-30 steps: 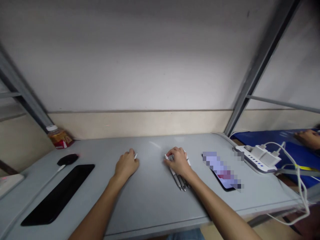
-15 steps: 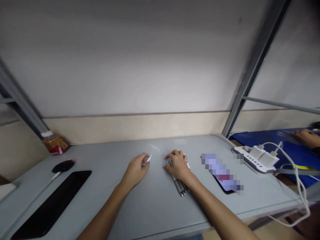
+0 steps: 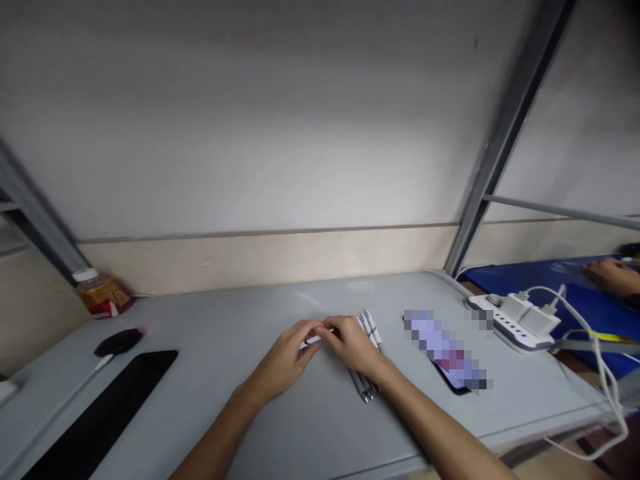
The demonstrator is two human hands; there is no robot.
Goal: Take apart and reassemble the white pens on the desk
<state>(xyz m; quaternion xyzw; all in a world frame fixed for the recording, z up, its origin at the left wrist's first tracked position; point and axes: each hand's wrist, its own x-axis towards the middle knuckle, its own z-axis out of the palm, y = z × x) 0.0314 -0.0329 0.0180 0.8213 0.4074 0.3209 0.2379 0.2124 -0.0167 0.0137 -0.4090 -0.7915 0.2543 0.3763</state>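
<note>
While the left hand (image 3: 287, 357) pinches a white pen (image 3: 312, 339), mostly hidden, in its fingers over the surface (image 3: 280, 433), the right hand (image 3: 353, 345) meets it at the pen's right end; whether the right fingers grip it too, I cannot tell. Beneath the right hand and wrist, several grey-and-white pens (image 3: 373, 329) lie side by side. A phone (image 3: 435, 343) lies to their right, with a power strip (image 3: 510, 327) beyond.
</note>
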